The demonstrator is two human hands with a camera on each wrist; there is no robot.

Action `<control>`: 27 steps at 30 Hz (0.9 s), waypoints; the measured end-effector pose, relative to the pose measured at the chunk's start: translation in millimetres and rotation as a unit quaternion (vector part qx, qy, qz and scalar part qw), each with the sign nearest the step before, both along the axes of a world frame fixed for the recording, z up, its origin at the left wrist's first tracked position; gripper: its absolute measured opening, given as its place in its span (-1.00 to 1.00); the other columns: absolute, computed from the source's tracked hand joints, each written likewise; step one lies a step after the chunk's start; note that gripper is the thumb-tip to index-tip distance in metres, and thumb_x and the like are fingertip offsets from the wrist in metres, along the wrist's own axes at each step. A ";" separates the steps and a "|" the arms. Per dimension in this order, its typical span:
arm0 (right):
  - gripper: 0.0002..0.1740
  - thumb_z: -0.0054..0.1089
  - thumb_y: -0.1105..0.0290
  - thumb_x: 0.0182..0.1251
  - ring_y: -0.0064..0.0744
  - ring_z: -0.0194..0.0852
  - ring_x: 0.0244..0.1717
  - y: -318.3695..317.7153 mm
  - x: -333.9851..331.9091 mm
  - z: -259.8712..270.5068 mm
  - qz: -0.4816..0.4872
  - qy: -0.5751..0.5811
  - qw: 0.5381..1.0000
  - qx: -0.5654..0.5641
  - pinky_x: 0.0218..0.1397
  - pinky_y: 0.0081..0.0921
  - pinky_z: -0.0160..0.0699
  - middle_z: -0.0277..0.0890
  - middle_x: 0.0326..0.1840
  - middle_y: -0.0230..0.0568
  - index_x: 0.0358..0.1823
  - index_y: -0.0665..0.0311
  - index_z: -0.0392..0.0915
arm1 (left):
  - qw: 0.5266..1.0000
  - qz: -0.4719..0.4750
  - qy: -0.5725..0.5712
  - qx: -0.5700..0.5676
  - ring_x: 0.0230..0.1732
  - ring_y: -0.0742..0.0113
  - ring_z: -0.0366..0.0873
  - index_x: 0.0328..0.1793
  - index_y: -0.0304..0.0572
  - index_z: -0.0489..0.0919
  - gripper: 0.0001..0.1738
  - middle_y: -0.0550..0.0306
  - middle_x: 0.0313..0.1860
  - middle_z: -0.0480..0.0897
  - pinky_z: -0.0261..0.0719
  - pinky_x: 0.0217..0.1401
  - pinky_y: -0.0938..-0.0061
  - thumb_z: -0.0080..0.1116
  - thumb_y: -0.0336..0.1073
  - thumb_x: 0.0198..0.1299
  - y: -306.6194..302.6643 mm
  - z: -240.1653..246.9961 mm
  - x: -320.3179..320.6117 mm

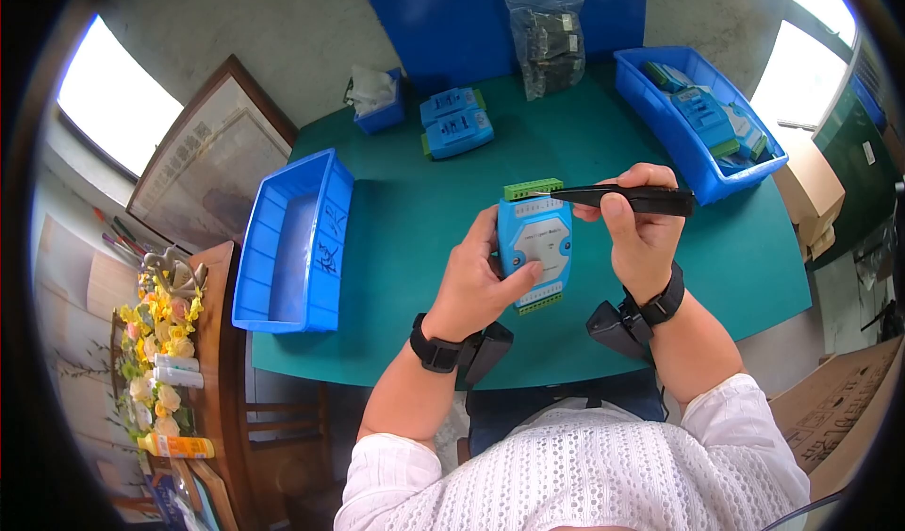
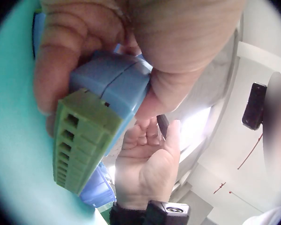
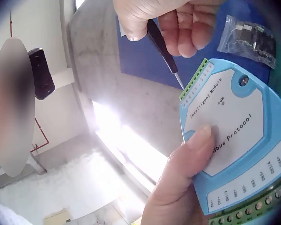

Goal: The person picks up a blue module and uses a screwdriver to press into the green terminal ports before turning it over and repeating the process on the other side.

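My left hand [image 1: 481, 281] grips a blue module [image 1: 535, 248] with a pale label, its thumb on the label face. Green terminal strips run along both ends of the module; the near strip [image 2: 77, 145] fills the front of the left wrist view. My right hand [image 1: 646, 234] holds a black-handled screwdriver [image 1: 632, 197] between thumb and fingers. In the right wrist view the metal tip of the screwdriver [image 3: 161, 47] is at the far green strip [image 3: 194, 79]; whether it sits in a screw cannot be told.
An empty-looking blue bin [image 1: 292, 248] stands at the left, a blue bin [image 1: 721, 187] of modules at the right. Two modules [image 1: 456, 133], a small blue box [image 1: 382, 116] and a bag [image 1: 549, 45] of dark parts are at the back of the green table [image 1: 396, 342].
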State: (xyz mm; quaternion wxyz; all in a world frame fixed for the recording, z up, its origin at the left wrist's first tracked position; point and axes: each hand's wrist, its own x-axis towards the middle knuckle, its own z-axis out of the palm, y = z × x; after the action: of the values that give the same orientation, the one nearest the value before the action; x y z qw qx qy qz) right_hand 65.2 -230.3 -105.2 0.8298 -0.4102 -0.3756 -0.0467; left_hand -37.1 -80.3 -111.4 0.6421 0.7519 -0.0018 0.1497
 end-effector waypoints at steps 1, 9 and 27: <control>-0.75 0.14 0.60 0.17 -0.48 0.55 -0.31 0.4 0.6 -1.8 0.005 0.004 1.000 -0.002 -0.24 -0.56 0.63 0.41 -0.29 -0.22 -0.15 0.37 0.29 | 1.000 -0.001 -0.001 0.000 -0.10 0.36 0.54 0.23 -0.36 0.23 -0.31 -0.05 -0.07 0.55 0.55 -0.12 0.51 0.26 -0.36 -0.03 -0.6 0.2 -0.1; -0.74 0.14 0.59 0.17 -0.51 0.54 -0.31 -0.3 0.4 -1.9 -0.003 0.005 1.000 -0.021 -0.23 -0.57 0.64 0.40 -0.29 -0.22 -0.15 0.37 0.29 | 1.000 0.003 0.005 0.028 -0.09 0.35 0.54 0.23 -0.36 0.23 -0.32 -0.05 -0.06 0.55 0.54 -0.09 0.50 0.26 -0.36 -0.03 0.0 1.0 0.0; -0.73 0.14 0.60 0.16 -0.54 0.51 -0.27 0.0 -2.1 -1.0 0.015 -0.007 1.000 0.000 -0.19 -0.54 0.66 0.40 -0.27 -0.22 -0.14 0.37 0.29 | 0.999 0.005 0.007 0.034 -0.11 0.34 0.56 0.22 -0.36 0.24 -0.34 -0.05 -0.08 0.56 0.54 -0.10 0.51 0.25 -0.37 -0.02 -2.3 2.2 -0.5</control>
State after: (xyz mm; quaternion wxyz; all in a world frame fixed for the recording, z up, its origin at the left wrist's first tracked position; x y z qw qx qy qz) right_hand 63.1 -230.2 -106.2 0.8277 -0.4046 -0.3871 -0.0369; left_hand -37.6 -82.6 -109.3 0.6153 0.7743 0.0020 0.1475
